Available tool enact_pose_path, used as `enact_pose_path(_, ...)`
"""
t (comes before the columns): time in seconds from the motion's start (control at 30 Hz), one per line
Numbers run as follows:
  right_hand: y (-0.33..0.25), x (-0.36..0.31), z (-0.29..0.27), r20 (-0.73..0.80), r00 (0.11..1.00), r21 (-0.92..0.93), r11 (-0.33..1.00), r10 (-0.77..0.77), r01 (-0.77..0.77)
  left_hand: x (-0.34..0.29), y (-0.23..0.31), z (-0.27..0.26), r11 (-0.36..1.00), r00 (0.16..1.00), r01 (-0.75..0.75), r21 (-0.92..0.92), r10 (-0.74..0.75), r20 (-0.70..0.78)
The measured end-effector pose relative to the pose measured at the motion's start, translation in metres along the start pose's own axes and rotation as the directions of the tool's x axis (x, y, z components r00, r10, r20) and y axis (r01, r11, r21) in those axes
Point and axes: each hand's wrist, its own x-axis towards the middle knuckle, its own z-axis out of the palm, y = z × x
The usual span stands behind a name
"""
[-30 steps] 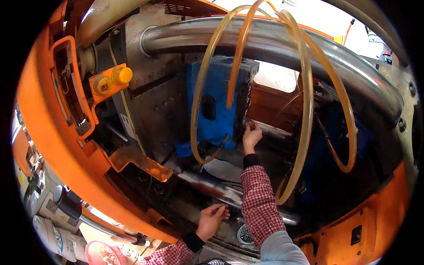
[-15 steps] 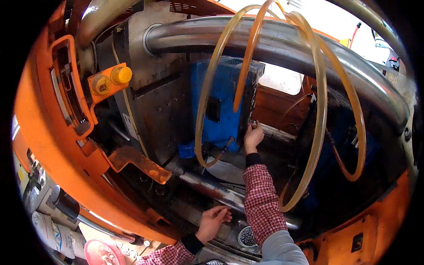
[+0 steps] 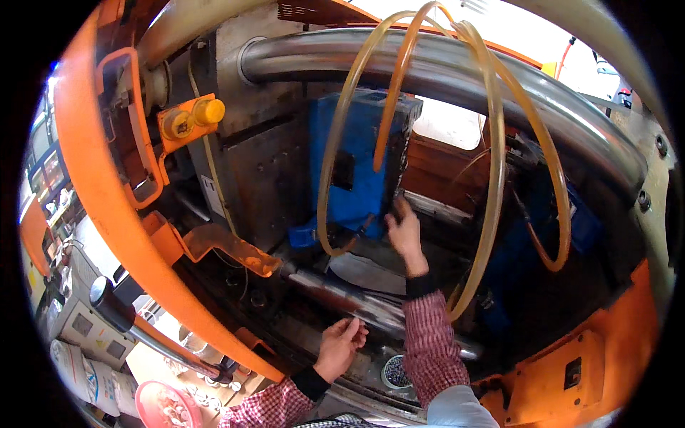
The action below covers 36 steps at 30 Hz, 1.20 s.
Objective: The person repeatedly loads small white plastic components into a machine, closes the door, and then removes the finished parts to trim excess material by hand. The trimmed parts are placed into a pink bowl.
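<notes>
While the right hand [image 3: 404, 232] reaches up into the machine, fingers loosely curled at the lower right edge of the blue mould block [image 3: 357, 167], whether it grips anything can't be told. Left hand [image 3: 341, 346], at 7 o'clock from the right, rests open-fingered against the steel tie bar [image 3: 371, 307]. Amber hoses [image 3: 492, 178] loop at 2 o'clock.

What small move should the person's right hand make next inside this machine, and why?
Probably ease the right hand a little further toward the dark face beside the blue mould block. Its fingers are raised at that block's lower edge and look empty, while the left hand rests open by the lower steel bar.
</notes>
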Motion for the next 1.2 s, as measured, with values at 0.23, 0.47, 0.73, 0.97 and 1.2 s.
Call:
enact_pose_path(0.23, -0.12, -0.109, -0.088, 0.777, 0.628, 0.141, 0.962, 0.039, -0.234, -0.001, 0.007, 0.019, 0.992, 0.997, -0.006, -0.129, 0.016, 0.073)
enact_pose_path(0.47, -0.129, -0.114, -0.093, 0.631, 0.775, 0.168, 0.982, -0.038, -0.088, -0.005, 0.009, 0.019, 0.969, 0.992, 0.056, -0.24, -0.026, 0.125)
enact_pose_path(0.73, -0.03, -0.001, -0.016, -0.381, 0.913, 0.046, 0.989, 0.144, -0.137, -0.02, 0.007, 0.02, 0.998, 0.999, 0.05, 0.024, -0.05, 0.02)
enact_pose_path(0.97, 0.041, 0.083, 0.026, -0.448, 0.877, -0.105, 0.964, 0.175, -0.245, -0.033, 0.009, 0.02, 0.986, 0.996, 0.085, 0.146, -0.088, 0.019)
enact_pose_path(1.2, 0.052, 0.087, 0.036, -0.389, 0.903, -0.134, 0.958, 0.185, -0.254, -0.029, 0.007, 0.011, 0.987, 0.999, 0.047, 0.151, -0.05, 0.016)
